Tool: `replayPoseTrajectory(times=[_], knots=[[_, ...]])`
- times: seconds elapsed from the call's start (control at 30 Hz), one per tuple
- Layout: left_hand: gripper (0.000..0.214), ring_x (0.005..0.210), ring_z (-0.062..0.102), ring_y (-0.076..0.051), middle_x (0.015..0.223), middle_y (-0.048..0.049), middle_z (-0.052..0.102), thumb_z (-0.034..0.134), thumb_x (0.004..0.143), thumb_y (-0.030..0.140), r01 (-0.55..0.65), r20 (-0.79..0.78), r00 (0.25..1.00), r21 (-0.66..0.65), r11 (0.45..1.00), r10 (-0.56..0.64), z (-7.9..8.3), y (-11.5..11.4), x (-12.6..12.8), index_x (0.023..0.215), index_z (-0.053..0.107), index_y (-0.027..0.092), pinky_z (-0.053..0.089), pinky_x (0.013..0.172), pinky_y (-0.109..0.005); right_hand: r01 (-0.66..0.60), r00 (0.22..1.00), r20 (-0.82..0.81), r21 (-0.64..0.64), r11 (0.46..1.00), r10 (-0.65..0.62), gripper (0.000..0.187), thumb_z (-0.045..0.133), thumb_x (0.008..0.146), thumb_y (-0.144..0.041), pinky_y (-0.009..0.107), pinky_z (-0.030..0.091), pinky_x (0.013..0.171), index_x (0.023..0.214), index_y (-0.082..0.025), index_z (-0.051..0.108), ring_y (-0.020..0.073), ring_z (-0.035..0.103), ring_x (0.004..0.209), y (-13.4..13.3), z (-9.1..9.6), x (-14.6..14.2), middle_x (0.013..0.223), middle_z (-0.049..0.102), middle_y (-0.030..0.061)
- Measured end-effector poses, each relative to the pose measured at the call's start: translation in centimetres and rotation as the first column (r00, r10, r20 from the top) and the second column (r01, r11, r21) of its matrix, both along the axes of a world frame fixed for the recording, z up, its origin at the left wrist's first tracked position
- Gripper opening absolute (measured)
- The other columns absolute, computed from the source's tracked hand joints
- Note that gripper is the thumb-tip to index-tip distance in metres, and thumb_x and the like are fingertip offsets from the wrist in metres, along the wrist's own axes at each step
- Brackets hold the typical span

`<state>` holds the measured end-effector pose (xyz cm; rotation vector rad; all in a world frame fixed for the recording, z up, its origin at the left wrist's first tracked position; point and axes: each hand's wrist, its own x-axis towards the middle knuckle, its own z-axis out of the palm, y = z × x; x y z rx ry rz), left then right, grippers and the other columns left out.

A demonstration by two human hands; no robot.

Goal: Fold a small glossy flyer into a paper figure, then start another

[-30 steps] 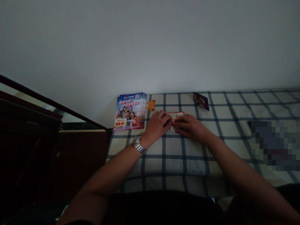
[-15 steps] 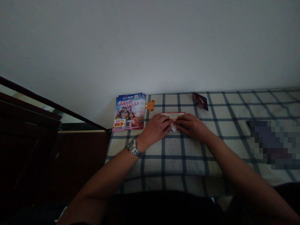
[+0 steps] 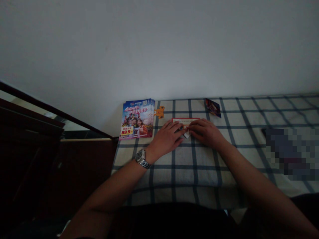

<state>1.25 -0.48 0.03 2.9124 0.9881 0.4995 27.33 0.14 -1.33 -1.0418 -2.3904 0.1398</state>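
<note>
A partly folded sheet of printed paper (image 3: 184,121) with a red edge lies on the checked cloth (image 3: 184,172). Its near side comes to a pale folded point between my hands. My left hand (image 3: 167,136), with a metal watch on its wrist, rests on the left part of the sheet with fingers spread. From the right, my right hand (image 3: 206,132) has its fingers bent together at the fold, pinching the paper. The fingers cover much of the sheet's middle.
A stack of blue-and-pink flyers (image 3: 136,121) lies to the left, beside a bear picture (image 3: 159,112) on the cloth. A small dark folded paper piece (image 3: 213,108) stands near the wall. Farther right is a blurred-out dark object (image 3: 286,151).
My left fingers have spread out and flattened on the paper, and both hands have shifted slightly. More of the sheet's printed top shows now.
</note>
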Motion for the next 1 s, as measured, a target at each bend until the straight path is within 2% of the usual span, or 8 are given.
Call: replayPoseTrajectory(times=[0.2, 0.5, 0.67, 0.8, 1.0], knots=[[0.042, 0.143, 0.050, -0.027, 0.148, -0.0092, 0.057, 0.061, 0.104, 0.034, -0.013, 0.012, 1.000, -0.024, 1.000, 0.013, 0.1, -0.2, 0.1, 0.145, 0.058, 0.025, 0.033, 0.128, -0.053, 0.042, 0.997, 0.059, -0.001, 0.999, -0.042, 0.033, 0.058, 0.103, -0.031, 0.050, 0.054, 0.097, 0.132, -0.025, 0.072, 0.0308, 0.064, 0.112, 0.0, -0.3, -0.1, 0.120, 0.072, 0.0123], [0.040, 0.139, 0.053, -0.027, 0.145, -0.0104, 0.057, 0.061, 0.103, 0.033, -0.023, 0.024, 0.999, -0.023, 0.999, 0.024, -0.1, -0.2, 0.2, 0.142, 0.059, 0.023, 0.038, 0.125, -0.051, 0.055, 0.993, 0.104, -0.018, 0.998, -0.052, 0.034, 0.055, 0.105, -0.033, 0.050, 0.051, 0.100, 0.133, -0.022, 0.072, 0.0312, 0.061, 0.115, -0.3, -0.2, -0.2, 0.123, 0.068, 0.0139], [0.042, 0.142, 0.050, -0.028, 0.148, -0.0111, 0.055, 0.060, 0.104, 0.033, -0.003, 0.017, 1.000, -0.021, 1.000, 0.003, 0.0, -0.2, 0.0, 0.145, 0.057, 0.023, 0.036, 0.127, -0.052, 0.061, 0.992, 0.112, -0.003, 0.998, -0.060, 0.034, 0.055, 0.105, -0.034, 0.050, 0.051, 0.097, 0.133, -0.024, 0.072, 0.0319, 0.060, 0.114, -0.4, 0.0, -0.4, 0.122, 0.068, 0.0133], [0.047, 0.145, 0.045, -0.030, 0.147, -0.0111, 0.055, 0.063, 0.102, 0.033, 0.033, 0.009, 0.999, -0.013, 0.999, -0.033, -0.1, 0.0, -0.2, 0.148, 0.055, 0.023, 0.033, 0.129, -0.054, 0.067, 0.990, 0.124, 0.014, 0.998, -0.068, 0.034, 0.055, 0.105, -0.032, 0.051, 0.052, 0.096, 0.132, -0.022, 0.072, 0.0322, 0.060, 0.112, -0.3, -0.1, -0.4, 0.122, 0.069, 0.0145], [0.044, 0.138, 0.054, -0.026, 0.145, -0.0090, 0.058, 0.060, 0.104, 0.032, 0.133, 0.046, 0.991, -0.086, 0.987, -0.129, 0.5, 0.6, -1.1, 0.148, 0.055, 0.028, 0.040, 0.124, -0.053, 0.067, 0.990, 0.119, 0.021, 0.998, -0.069, 0.034, 0.054, 0.105, -0.032, 0.050, 0.052, 0.095, 0.133, -0.025, 0.072, 0.0318, 0.060, 0.111, -0.2, -0.1, -0.3, 0.123, 0.069, 0.0134]])
